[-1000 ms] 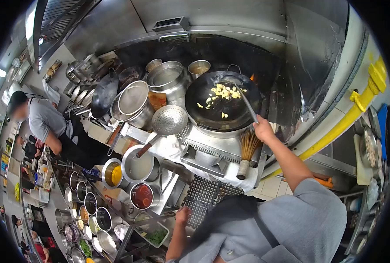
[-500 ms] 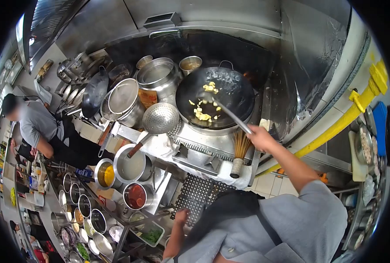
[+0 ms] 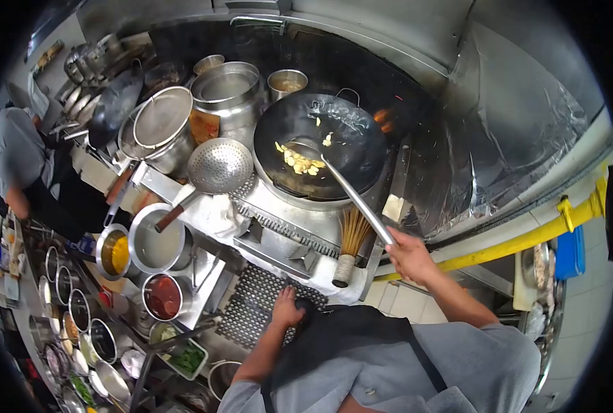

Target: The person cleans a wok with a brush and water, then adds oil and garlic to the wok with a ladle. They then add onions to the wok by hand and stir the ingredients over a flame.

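Observation:
My right hand (image 3: 411,259) is closed round the end of a long metal wok ladle (image 3: 353,193). The ladle's bowl lies inside a black wok (image 3: 361,148), right behind a cluster of pale yellow pieces (image 3: 302,162); a few smaller bits are scattered higher up the wok. At my waist, in front of the black apron, my left hand (image 3: 289,308) is empty, its fingers stretched forward over the perforated dark mat (image 3: 255,303) seen below. A bamboo wok brush (image 3: 352,241) with a bound handle lies between the wok and my right hand.
Left of the wok, a perforated strainer (image 3: 220,166) lies on the stove edge. Nearby are a pot of cloudy liquid (image 3: 156,237), a pot of red sauce (image 3: 163,296) and a bowl of yellow liquid (image 3: 113,253). Flames (image 3: 383,120) show behind the wok. Another person (image 3: 20,155) stands far left.
The ladle's bowl has swung left and the yellow pieces are gathered closer together. My left hand has gone from curled to extended fingers. The whole view has shifted.

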Motion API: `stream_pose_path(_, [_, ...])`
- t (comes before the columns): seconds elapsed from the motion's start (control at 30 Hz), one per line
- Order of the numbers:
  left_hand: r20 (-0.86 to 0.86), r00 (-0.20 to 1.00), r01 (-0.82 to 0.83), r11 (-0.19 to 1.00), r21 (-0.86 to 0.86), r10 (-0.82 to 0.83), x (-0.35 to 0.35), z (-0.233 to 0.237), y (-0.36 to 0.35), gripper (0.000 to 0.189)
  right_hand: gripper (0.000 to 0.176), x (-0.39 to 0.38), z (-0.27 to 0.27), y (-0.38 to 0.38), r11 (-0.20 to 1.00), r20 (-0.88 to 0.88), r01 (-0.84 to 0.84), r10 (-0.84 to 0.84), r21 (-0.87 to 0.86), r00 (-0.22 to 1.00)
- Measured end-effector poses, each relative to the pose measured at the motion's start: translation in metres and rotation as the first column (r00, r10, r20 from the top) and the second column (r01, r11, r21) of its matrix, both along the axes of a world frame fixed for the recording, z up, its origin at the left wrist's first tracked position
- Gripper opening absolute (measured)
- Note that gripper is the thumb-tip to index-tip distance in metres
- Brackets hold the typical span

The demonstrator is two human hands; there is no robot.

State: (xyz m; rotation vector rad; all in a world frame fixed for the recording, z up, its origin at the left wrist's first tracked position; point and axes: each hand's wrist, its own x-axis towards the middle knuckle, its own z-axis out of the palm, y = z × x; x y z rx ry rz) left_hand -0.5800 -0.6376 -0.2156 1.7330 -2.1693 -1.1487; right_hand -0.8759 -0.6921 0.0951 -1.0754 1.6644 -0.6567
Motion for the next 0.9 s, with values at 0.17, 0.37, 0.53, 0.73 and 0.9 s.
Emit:
stream_pose_path(0.17, [0.064, 0.984, 0.172, 0.982, -0.074, -0.168, -0.037, -0.021, -0.014, 0.09, 0.05, 0.004, 0.002, -0.049, 0.991, -0.028, 0.097, -0.094, 0.094, 0.995])
stream_pose_path(0.37, [0.369, 0.789, 0.521, 0.853, 0.024, -0.492, -0.045, -0.071, -0.009, 0.083, 0.05, 0.004, -0.053, -0.099, 0.962, -0.165, 0.176, -0.212, -0.21, 0.963])
stream_pose_path(0.53, [0.235, 0.899, 0.378, 0.926, 0.011, -0.37, -0.04, -0.041, -0.007, 0.083, 0.048, -0.016, -0.02, -0.023, 0.996, -0.149, -0.008, -0.006, -0.092, 0.989])
stream_pose_path(0.73, [0.196, 0.97, 0.153, 0.988, -0.025, -0.145, 0.027, -0.005, 0.015, 0.078, 0.052, -0.02, -0.025, -0.021, 0.999, -0.043, -0.002, 0.004, 0.042, 0.999])
stream_pose_path(0.9, [0.273, 0.96, 0.048, 0.997, 0.055, -0.061, 0.093, 0.002, 0.034, 0.075, 0.045, -0.01, -0.039, -0.109, 0.959, 0.049, 0.16, -0.153, -0.232, 0.987])
